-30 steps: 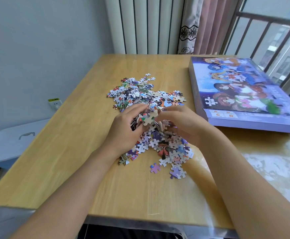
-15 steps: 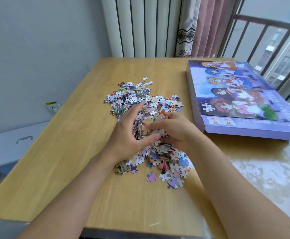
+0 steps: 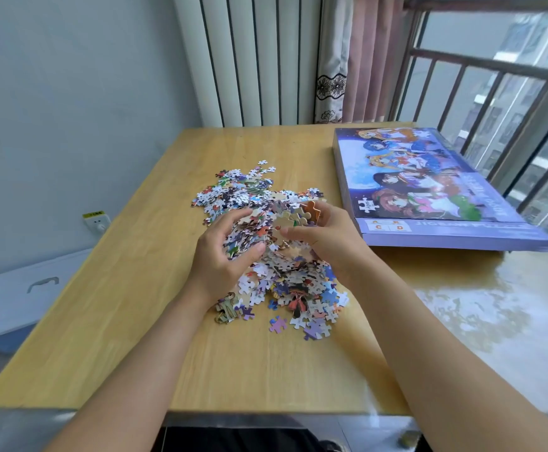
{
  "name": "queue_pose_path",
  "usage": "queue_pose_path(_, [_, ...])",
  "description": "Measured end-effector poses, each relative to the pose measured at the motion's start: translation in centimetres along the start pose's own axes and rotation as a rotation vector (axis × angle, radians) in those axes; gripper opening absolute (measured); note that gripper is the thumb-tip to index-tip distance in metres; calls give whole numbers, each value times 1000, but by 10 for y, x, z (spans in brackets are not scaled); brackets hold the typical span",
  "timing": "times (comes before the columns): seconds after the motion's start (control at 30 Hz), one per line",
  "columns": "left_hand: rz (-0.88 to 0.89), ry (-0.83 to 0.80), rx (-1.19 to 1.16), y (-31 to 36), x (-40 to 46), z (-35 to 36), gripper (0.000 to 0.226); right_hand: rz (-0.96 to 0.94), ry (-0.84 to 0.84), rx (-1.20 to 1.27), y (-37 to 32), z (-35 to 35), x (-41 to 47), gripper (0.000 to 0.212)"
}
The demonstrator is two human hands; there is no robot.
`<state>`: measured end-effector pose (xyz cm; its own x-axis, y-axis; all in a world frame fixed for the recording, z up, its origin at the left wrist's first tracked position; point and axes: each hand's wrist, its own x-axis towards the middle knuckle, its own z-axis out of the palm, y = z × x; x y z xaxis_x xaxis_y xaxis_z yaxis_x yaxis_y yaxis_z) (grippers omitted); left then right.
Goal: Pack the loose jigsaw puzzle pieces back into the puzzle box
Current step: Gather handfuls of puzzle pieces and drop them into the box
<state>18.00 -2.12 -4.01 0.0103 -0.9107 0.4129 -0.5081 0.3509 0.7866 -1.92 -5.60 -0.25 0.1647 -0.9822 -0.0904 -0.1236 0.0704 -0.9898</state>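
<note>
The left hand (image 3: 223,256) and the right hand (image 3: 328,238) are cupped toward each other around a bunch of jigsaw puzzle pieces (image 3: 266,236) at the middle of the table (image 3: 129,308). The closed puzzle box (image 3: 429,187) lies at the far right corner.

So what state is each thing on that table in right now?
Purple cardboard puzzle box: closed, lying flat, picture side up.
Heap of loose colourful jigsaw pieces: unpacked, spread on the wooden table.
Left hand: cupped around a bunch of pieces.
Right hand: cupped around the same bunch.
Pink curtain: drawn aside.
</note>
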Motion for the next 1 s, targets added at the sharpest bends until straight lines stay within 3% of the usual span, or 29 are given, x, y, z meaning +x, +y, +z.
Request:
queue_pose_path(0.13, [-19,49,-46,1,-2,1,49,71,-4,35,-8,-14,-15,83])
queue_pose_path(0.27, [73,96,47,7,-1,1,37,110,-39,12,-2,-35,-39,33])
queue_pose_path(0.33, [164,68,156,16,4,3,36,151,-89,65,5,-46,-54,31])
queue_pose_path(0.47, [253,-71,246,52,19,22,42,286,-116,250,23,-70,-73,33])
queue_pose_path(0.73, [225,-475,394,95,57,104,71,417,-40,496,37,-114,-87,36])
queue_pose_path(0.87, [229,-332,378,100,66,126,31,436,11,547,40,-130,-92,39])
queue_pose_path(1.0, [156,-127,217,107,78,128,18,430,52,575,34,-142,-90,42])
